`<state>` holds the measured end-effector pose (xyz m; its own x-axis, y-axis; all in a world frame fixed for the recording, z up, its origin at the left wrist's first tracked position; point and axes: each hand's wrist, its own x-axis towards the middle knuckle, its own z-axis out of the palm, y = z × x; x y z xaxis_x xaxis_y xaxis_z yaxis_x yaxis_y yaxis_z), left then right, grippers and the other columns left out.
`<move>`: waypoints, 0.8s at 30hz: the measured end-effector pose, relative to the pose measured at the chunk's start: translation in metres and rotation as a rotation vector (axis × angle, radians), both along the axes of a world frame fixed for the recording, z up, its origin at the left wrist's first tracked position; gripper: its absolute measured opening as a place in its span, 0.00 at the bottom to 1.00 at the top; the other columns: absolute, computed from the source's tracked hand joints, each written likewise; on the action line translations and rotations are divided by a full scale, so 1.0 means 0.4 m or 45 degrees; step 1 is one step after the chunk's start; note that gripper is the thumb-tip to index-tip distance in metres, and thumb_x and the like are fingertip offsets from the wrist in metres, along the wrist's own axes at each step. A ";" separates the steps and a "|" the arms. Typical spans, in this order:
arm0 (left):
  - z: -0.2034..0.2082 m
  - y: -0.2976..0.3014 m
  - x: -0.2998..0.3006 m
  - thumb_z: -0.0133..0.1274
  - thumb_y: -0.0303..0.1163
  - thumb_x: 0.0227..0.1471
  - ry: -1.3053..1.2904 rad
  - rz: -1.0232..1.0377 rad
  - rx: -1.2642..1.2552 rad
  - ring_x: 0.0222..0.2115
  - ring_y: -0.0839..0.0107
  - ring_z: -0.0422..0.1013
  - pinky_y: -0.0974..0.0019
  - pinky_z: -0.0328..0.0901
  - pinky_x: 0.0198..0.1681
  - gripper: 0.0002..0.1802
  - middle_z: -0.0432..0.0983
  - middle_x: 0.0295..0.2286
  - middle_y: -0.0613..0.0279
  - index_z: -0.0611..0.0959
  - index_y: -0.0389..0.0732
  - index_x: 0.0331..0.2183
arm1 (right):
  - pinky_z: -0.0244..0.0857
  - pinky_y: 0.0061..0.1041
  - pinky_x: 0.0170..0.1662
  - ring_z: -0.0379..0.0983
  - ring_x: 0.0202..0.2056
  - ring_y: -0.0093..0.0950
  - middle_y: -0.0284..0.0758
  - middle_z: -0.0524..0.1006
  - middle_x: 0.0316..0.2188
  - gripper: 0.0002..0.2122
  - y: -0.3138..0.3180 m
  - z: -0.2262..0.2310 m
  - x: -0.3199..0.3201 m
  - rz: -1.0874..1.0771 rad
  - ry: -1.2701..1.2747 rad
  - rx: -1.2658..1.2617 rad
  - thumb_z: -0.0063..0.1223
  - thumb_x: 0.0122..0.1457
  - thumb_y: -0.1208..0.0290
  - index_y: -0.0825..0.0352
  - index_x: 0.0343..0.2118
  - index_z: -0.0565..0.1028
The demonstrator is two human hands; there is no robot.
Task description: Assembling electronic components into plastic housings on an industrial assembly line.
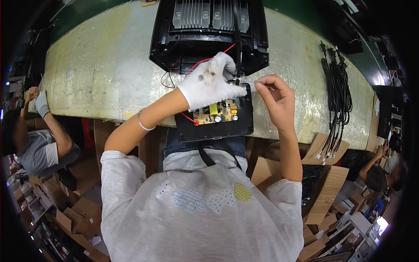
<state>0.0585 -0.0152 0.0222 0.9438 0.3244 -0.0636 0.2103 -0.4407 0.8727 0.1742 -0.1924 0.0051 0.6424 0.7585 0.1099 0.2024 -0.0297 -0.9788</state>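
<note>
My left hand (208, 81), in a stained white glove, reaches over a black panel (242, 120) that lies at the table's near edge. Its thumb and curled fingers stand apart around the lower end of a black flat cable (238, 56); no firm grip shows. Under the glove, a tan circuit board (224, 115) with several small parts sits on the panel, partly hidden. A red wire (200, 62) runs behind the glove. My bare right hand (279, 98) is beside the panel, thumb and index fingertip pinched together on something too small to make out.
Beyond my hands stands a black housing (209, 41) with a finned metal heat sink (211, 15). Bundled black power cords (336, 96) hang over the table's right edge above a cardboard box (325, 192). Other people work at the far left (43, 135) and far right (379, 166).
</note>
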 end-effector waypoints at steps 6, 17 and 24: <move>-0.010 -0.003 0.046 0.65 0.47 0.39 0.130 0.202 -0.275 0.31 0.68 0.72 0.67 0.68 0.37 0.29 0.74 0.29 0.55 0.76 0.33 0.34 | 0.56 0.14 0.29 0.63 0.26 0.13 0.27 0.74 0.26 0.03 0.034 -0.013 -0.011 -0.016 0.223 0.059 0.56 0.58 0.77 0.71 0.32 0.78; 0.016 -0.013 0.004 0.69 0.43 0.38 0.096 0.237 -0.264 0.31 0.67 0.74 0.67 0.69 0.37 0.28 0.75 0.30 0.56 0.72 0.35 0.32 | 0.63 0.16 0.34 0.69 0.28 0.17 0.31 0.78 0.29 0.05 0.017 -0.043 -0.008 -0.244 0.172 -0.046 0.58 0.57 0.76 0.71 0.34 0.78; -0.085 -0.032 -0.350 0.60 0.43 0.39 -0.738 -0.433 1.257 0.23 0.70 0.67 0.65 0.62 0.28 0.15 0.69 0.24 0.64 0.78 0.41 0.25 | 0.69 0.26 0.40 0.76 0.35 0.31 0.41 0.79 0.37 0.11 -0.001 0.140 -0.060 0.023 -1.236 0.041 0.62 0.47 0.84 0.71 0.36 0.78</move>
